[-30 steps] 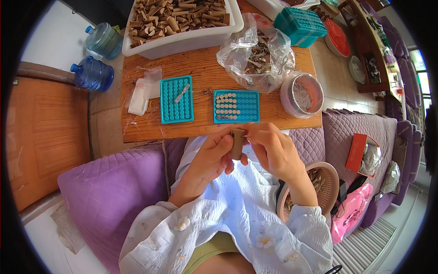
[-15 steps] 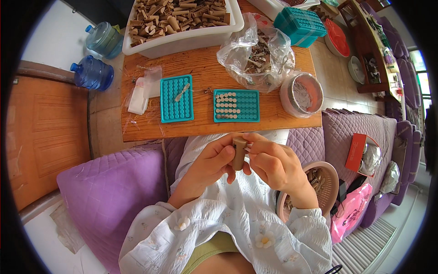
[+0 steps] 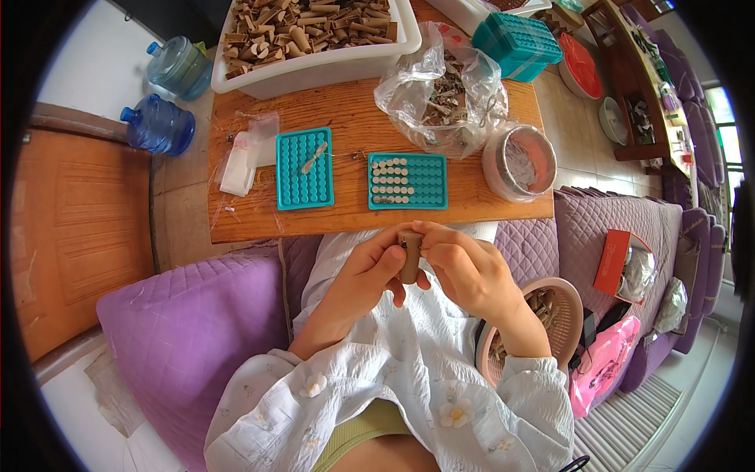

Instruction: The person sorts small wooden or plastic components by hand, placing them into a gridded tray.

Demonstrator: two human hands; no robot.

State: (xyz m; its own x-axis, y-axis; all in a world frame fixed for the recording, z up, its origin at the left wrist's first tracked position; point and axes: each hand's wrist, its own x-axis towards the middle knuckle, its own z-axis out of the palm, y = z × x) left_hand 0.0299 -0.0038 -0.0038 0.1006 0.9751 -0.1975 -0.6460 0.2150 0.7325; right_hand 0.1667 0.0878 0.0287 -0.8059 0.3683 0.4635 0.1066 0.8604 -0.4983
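The wooden desk carries a white tub of brown tubes at its far edge, then a plastic bag of tubes and two teal trays. Below its near edge, the left hand and right hand both pinch one brown tube, upright between them over the lap.

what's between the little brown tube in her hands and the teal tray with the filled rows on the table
Nothing visible. The brown tube is held by both the left hand and right hand just below the table's near edge; the teal tray lies straight beyond it.
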